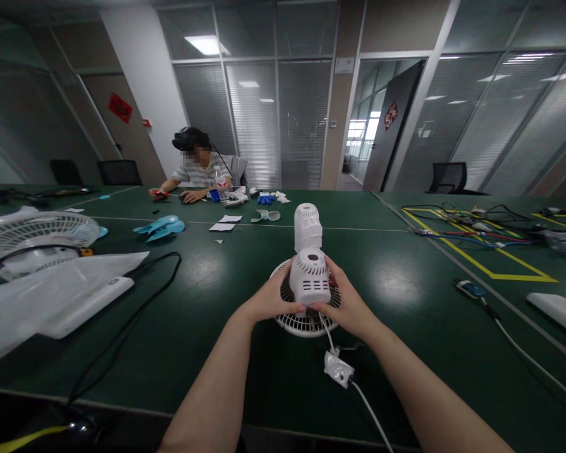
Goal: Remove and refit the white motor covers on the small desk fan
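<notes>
A white vented fan motor cover [310, 277] sits between my two hands, above a round white fan grille [306, 326] lying on the table. My left hand [274, 294] grips its left side, thumb at the lower front edge. My right hand [351, 302] holds the right side the same way, and the thumbs nearly meet. Some of the fingers are hidden behind the cover. Just beyond it stands another white vented housing [307, 228]. A white cable runs from beneath the cover toward me, through a small plastic-wrapped piece [338, 370].
Left are another fan grille [38, 233], a plastic-wrapped white part [61, 302] and blue fan blades [163, 228]. A person [200, 167] sits across the green table [207, 371]. To the right lie a plug [470, 289], wires [481, 226] and a white panel [559, 313].
</notes>
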The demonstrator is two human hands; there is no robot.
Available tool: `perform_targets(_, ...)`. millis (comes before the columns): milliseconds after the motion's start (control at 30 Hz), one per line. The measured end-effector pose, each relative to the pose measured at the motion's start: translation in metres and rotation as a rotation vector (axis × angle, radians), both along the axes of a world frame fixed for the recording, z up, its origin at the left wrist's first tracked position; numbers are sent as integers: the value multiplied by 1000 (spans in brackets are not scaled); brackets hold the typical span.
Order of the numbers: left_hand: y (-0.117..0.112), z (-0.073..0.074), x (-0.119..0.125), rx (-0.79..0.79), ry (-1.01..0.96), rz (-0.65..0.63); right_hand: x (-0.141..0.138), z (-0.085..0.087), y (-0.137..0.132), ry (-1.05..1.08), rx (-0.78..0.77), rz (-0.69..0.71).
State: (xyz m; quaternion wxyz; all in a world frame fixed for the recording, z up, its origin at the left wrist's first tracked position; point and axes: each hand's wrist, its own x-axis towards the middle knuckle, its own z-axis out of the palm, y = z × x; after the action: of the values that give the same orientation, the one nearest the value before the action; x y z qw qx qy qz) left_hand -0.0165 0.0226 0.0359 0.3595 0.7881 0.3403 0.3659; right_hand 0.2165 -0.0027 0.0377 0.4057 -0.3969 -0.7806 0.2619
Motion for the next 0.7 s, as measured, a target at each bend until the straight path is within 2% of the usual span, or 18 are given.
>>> perform_targets(333, 1, 2, -2, -93, -52, -40, -6, 0, -2, 51, 80, -25)
perform_targets(567, -1, 1, -5, -100, 32, -54, -1, 3, -1, -36, 56, 4)
perform_targets(700, -1, 0, -5, -41, 49, -32, -1, 3, 0, -62, 40, 14)
